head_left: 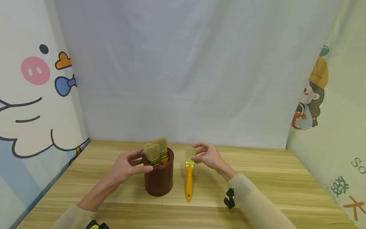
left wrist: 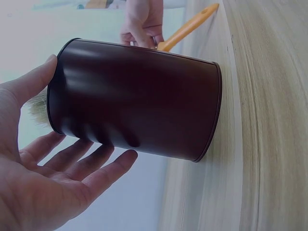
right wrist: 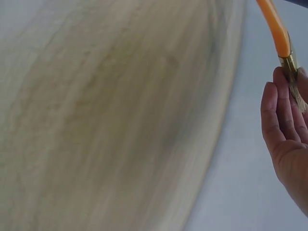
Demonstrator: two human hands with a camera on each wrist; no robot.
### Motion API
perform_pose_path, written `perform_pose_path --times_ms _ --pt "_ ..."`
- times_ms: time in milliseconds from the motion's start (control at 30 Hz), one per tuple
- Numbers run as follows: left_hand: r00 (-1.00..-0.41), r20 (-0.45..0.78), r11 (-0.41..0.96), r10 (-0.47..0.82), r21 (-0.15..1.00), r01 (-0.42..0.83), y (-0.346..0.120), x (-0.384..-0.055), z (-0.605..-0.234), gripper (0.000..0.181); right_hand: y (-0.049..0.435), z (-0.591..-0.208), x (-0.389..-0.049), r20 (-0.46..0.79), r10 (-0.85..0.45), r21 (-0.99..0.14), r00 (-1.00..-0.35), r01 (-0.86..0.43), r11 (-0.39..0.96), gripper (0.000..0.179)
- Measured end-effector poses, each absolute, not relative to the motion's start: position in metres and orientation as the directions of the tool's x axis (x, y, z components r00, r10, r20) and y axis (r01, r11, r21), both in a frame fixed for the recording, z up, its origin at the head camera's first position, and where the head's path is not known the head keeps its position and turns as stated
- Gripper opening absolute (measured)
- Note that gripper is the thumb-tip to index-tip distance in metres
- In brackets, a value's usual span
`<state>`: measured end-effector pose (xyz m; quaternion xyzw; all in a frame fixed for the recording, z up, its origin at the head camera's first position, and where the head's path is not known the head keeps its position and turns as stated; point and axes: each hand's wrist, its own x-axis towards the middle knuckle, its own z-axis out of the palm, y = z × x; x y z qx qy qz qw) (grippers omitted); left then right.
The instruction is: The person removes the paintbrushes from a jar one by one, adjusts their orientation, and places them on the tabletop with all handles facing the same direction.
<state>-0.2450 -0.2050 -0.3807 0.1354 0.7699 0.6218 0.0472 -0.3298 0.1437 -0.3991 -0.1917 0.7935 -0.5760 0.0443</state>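
A dark red can [head_left: 159,183] stands on the table, and two paintbrushes [head_left: 152,152] lean in it with bristles up. My left hand [head_left: 125,167] holds the can near its rim, thumb on the near side and fingers on the far side. To the right of the can, my right hand [head_left: 208,156] pinches a paintbrush [head_left: 189,184] by its pale bristles. This brush has a yellow-orange handle that points down toward me. In the right wrist view, thumb and fingers lie on either side of the bristles [right wrist: 299,100] below the metal band.
The wood-grain table [head_left: 257,197] ends at a pale curtain [head_left: 183,79] behind the can. Printed panels with cartoon figures stand at left [head_left: 34,121] and right [head_left: 328,143]. A dark band device [head_left: 229,198] sits at my right sleeve.
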Motion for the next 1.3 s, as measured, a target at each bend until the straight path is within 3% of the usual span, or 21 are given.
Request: perform_pose_path --times_ms 233,567,1300 --pt "-0.954 0.095 0.167 0.283 0.975 0.147 -0.208 -0.243 -0.381 0.095 0.142 -0.404 -0.328 0.136 -0.365 -0.916 -0.921 -0.258 0.309 0.045" --pt "-0.954 0.098 0.166 0.284 0.975 0.150 -0.209 -0.242 -0.380 0.095 0.142 -0.415 -0.333 0.138 -0.378 -0.819 -0.915 -0.321 0.476 0.038" --pt "-0.955 0.105 0.175 0.277 0.972 0.158 -0.204 -0.243 -0.380 0.094 0.143 -0.433 -0.348 0.145 -0.393 -0.734 -0.908 -0.365 0.573 0.036"
